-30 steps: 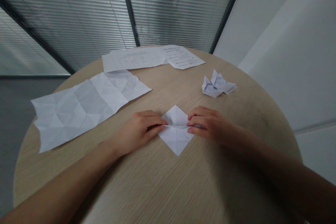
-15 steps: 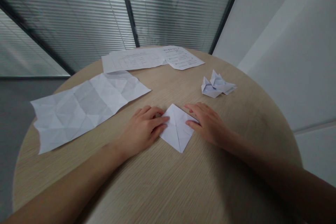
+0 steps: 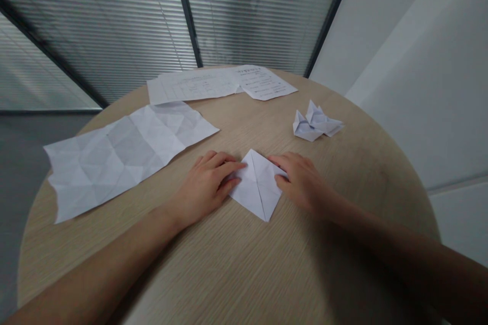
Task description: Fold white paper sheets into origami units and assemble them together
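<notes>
Presently, 1 white diamond-shaped folded paper (image 3: 259,193) lies centrally on the pale wooden surface (image 3: 229,269), creased lengthwise but seemingly unfinished beside the peaked white folded-paper cluster (image 3: 322,123). Left hand (image 3: 206,180), half-curled, touches 1 corner, grip indeterminable; right hand (image 3: 303,177) pinches the opposite corner.

At frame centre we see white folded paper (image 3: 256,185) with a dark crease line; right of centre, white folded pieces (image 3: 309,133) with bluish shading. At left we note a white creased sheet (image 3: 122,157) patterned in grey facets; at upper centre, white pages (image 3: 213,84) with dark print. Below, the tabletop (image 3: 213,274) is wood-grained tan.
</notes>
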### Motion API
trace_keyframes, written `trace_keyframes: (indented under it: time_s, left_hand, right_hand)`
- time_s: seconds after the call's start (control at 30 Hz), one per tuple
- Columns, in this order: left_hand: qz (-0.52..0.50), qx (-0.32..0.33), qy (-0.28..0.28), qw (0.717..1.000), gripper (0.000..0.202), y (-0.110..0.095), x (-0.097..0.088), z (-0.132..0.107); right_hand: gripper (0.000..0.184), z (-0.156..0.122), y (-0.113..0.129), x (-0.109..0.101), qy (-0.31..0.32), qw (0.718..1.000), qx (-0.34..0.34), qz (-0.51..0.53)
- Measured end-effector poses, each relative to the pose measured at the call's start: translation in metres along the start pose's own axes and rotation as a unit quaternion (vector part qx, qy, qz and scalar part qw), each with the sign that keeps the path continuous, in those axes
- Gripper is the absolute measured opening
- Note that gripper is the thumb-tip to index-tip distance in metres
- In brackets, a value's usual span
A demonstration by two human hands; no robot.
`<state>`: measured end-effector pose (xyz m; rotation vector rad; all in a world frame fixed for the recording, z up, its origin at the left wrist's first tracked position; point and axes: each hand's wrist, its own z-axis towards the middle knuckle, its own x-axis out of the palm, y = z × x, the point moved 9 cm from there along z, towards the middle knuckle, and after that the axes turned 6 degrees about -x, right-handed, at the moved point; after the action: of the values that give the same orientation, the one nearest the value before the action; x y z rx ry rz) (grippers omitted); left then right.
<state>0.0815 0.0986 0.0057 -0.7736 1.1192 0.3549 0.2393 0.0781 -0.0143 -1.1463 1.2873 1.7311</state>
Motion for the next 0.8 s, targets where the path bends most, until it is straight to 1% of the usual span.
trace_keyframes:
  time_s: [0.1,0.2,0.27,0.33,0.4,0.47,0.5,0.57,0.6,0.63,0.67,0.7,0.73,0.8]
  left_hand:
    - [0.002,-0.011,0.001,1.000,0.033,0.000,0.000,0.001]
    - [0.010,-0.025,-0.005,1.000,0.041,0.003,-0.001,0.001]
    - [0.014,-0.027,-0.006,1.000,0.043,0.003,-0.001,0.002]
    - [0.009,-0.024,-0.009,1.000,0.039,0.004,-0.002,0.003]
    - [-0.015,-0.024,-0.013,1.000,0.031,0.004,-0.005,0.004]
    - [-0.053,-0.017,-0.035,0.998,0.017,0.003,-0.012,0.003]
    - [-0.073,-0.003,-0.061,0.995,0.012,0.000,-0.019,0.001]
    - [-0.086,0.057,-0.151,0.983,0.006,-0.011,-0.040,-0.007]
    - [-0.075,0.094,-0.200,0.972,0.006,-0.018,-0.050,-0.013]
    - [-0.053,0.128,-0.238,0.961,0.008,-0.026,-0.057,-0.020]
    - [-0.026,0.155,-0.260,0.953,0.010,-0.033,-0.061,-0.025]
    - [0.002,0.176,-0.265,0.948,0.012,-0.039,-0.061,-0.028]
    - [0.025,0.189,-0.255,0.948,0.013,-0.042,-0.058,-0.029]
    - [0.051,0.203,-0.208,0.956,0.011,-0.045,-0.047,-0.026]
  right_hand:
    - [0.048,0.005,-0.004,0.000,-0.007,0.999,0.015,0.033]
    - [0.047,0.008,-0.009,0.002,-0.019,0.996,0.020,0.081]
    - [0.039,0.009,-0.012,0.002,-0.028,0.993,0.020,0.113]
    - [0.026,0.009,-0.013,-0.001,-0.048,0.989,0.008,0.139]
    - [0.014,0.007,-0.010,-0.009,-0.083,0.982,-0.019,0.168]
    - [0.008,0.004,-0.004,-0.023,-0.132,0.970,-0.055,0.198]
    - [0.009,0.001,0.000,-0.032,-0.163,0.962,-0.077,0.205]
    - [0.013,-0.008,0.011,-0.054,-0.239,0.942,-0.135,0.193]
    - [0.015,-0.014,0.017,-0.064,-0.273,0.931,-0.167,0.177]
    - [0.017,-0.019,0.022,-0.071,-0.298,0.921,-0.197,0.158]
    - [0.019,-0.022,0.026,-0.075,-0.310,0.914,-0.221,0.141]
    - [0.020,-0.023,0.027,-0.076,-0.308,0.912,-0.239,0.126]
    - [0.021,-0.022,0.028,-0.074,-0.292,0.915,-0.251,0.116]
    - [0.023,-0.017,0.025,-0.063,-0.236,0.929,-0.265,0.099]
